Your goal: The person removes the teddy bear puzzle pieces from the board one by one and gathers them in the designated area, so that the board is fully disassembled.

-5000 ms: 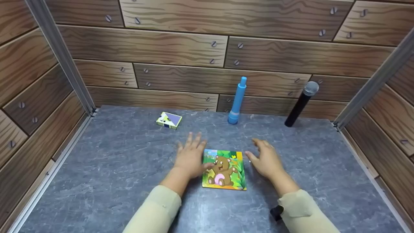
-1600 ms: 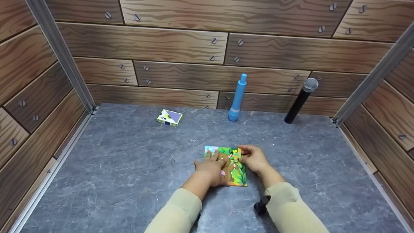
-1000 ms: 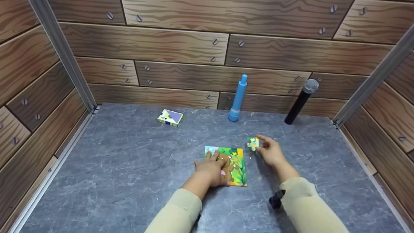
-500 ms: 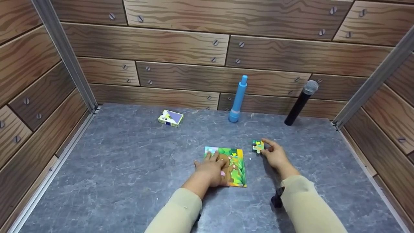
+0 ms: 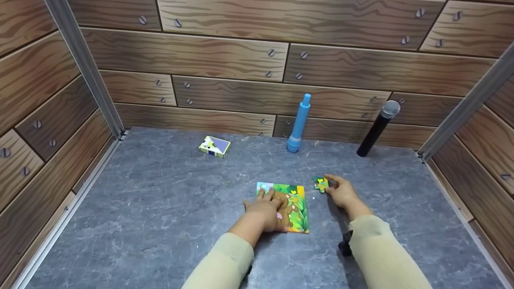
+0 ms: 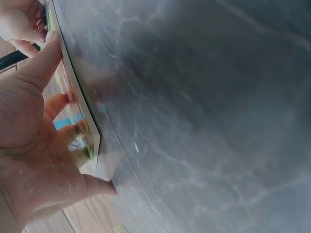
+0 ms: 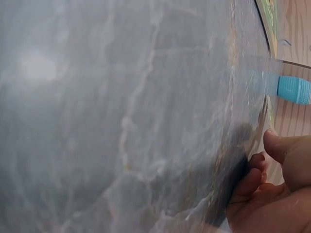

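Note:
A square bear jigsaw board (image 5: 300,214) lies flat on the grey table in the head view. My left hand (image 5: 263,210) is spread over its left half, covering part of the bear; the left wrist view shows the thumb (image 6: 46,58) along the board's near edge and the little finger down on the tabletop. Right of the board's upper corner, my right hand (image 5: 343,196) pinches a small jigsaw piece (image 5: 321,184) with a yellow shape on green by its right edge. The board shows the same yellow shape at its top right. In the right wrist view the thumb (image 7: 282,148) hides most of the pinch.
Toward the back stand a blue tube-shaped thing (image 5: 298,124), narrower at its top, and a black microphone (image 5: 377,128). A small patterned card box (image 5: 215,147) lies at the back left. Wood-patterned walls (image 5: 225,56) with metal corner posts enclose the table.
My right hand has taken the jigsaw piece from the board's upper right corner and moved right with it, then slightly toward me. My left hand has come onto the board and stayed there.

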`<state>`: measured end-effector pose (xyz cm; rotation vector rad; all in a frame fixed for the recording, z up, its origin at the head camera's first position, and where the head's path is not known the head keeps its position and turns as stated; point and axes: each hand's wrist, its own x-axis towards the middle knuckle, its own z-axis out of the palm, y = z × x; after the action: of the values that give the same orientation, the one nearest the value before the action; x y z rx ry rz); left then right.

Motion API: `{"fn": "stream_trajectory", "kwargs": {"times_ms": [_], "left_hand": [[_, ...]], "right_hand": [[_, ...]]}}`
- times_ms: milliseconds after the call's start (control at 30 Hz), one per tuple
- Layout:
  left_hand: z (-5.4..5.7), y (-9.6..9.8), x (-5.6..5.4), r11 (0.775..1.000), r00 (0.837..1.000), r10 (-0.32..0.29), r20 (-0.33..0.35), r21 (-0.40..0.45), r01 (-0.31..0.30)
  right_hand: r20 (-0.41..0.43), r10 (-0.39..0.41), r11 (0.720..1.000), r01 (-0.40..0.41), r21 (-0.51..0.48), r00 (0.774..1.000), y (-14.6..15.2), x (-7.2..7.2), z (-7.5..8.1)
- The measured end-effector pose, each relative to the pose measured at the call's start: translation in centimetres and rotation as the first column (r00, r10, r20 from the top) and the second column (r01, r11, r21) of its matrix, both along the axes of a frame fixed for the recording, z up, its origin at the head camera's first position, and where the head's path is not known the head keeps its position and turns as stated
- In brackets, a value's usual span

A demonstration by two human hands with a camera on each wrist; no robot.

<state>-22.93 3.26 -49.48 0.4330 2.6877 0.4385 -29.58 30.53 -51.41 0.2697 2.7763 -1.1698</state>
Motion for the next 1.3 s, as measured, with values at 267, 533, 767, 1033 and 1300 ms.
{"fn": "stream_trajectory", "kwargs": {"times_ms": [267, 533, 767, 1033, 1300], "left_hand": [[0.0, -0.13, 0.02, 1.0, 1.0, -0.008, -0.001, -0.004, 0.008], [-0.03, -0.07, -0.05, 1.0, 1.0, -0.004, 0.002, -0.006, 0.004], [0.02, -0.07, -0.04, 1.0, 1.0, -0.008, 0.008, -0.009, 0.008], [0.14, -0.05, 0.01, 1.0, 1.0, -0.006, -0.001, -0.016, 0.006], [0.07, -0.02, 0.02, 1.0, 1.0, -0.006, -0.004, -0.018, 0.006]], "right_hand": [[0.02, 0.017, 0.999, -0.017, 0.033, 1.0, -0.18, 0.09, 0.33], [0.015, 0.023, 0.996, -0.024, 0.08, 1.0, -0.41, 0.09, 0.56], [0.029, -0.003, 0.996, 0.001, 0.084, 1.0, -0.74, -0.14, 0.35], [0.071, -0.022, 0.997, 0.017, 0.072, 0.997, -0.88, -0.26, 0.5], [0.094, -0.004, 0.996, -0.004, 0.09, 0.996, -0.75, -0.61, 0.63]]}}
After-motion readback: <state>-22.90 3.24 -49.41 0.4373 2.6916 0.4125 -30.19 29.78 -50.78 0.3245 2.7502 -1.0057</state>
